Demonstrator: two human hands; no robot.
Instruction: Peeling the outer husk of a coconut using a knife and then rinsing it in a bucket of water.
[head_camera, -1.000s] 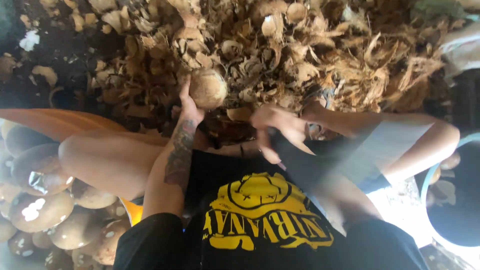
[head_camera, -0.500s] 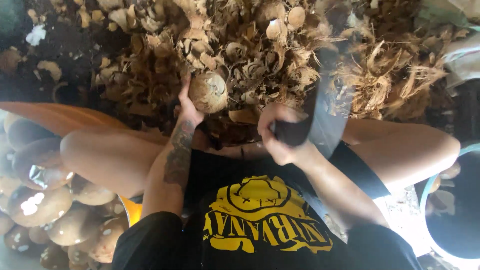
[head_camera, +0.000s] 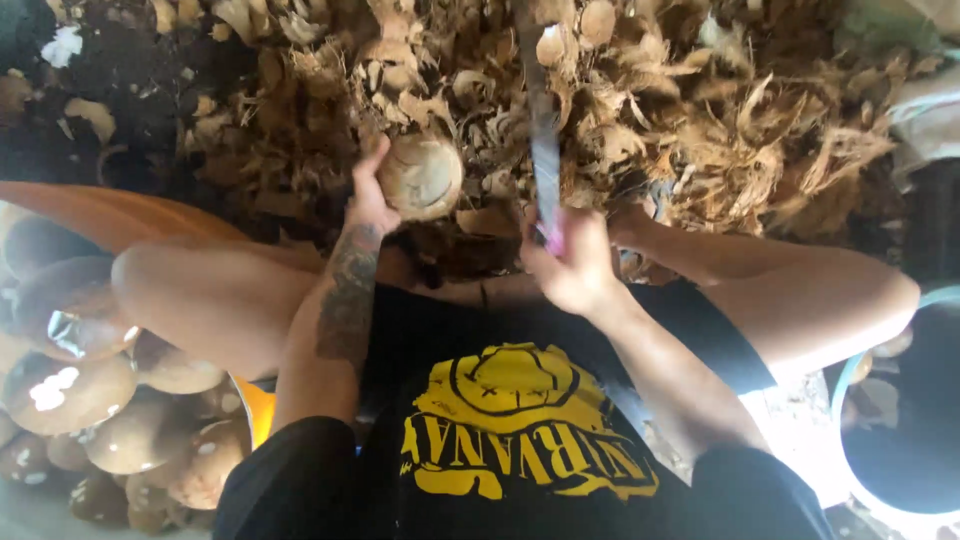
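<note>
Our left hand (head_camera: 368, 200) grips the coconut (head_camera: 422, 177) at frame center. Just to its right, our right hand (head_camera: 572, 265) clamps the knife (head_camera: 542, 140), blade pointing up-frame.

Left hand (head_camera: 368, 200), tattooed forearm extended toward twelve o'clock, fingers curled in a grasp; right hand (head_camera: 570, 262) fisted, wrist cocked upward.

Husked coconut (head_camera: 421, 176): round, pale tan, fibrous, flat cut face with dark lines turned toward camera, gripped from left side, sitting over husk pile. Big knife (head_camera: 543, 140): long greyish blade, motion-blurred, pointing straight up away from body, pinkish handle end, just right of coconut, apart from it.
</note>
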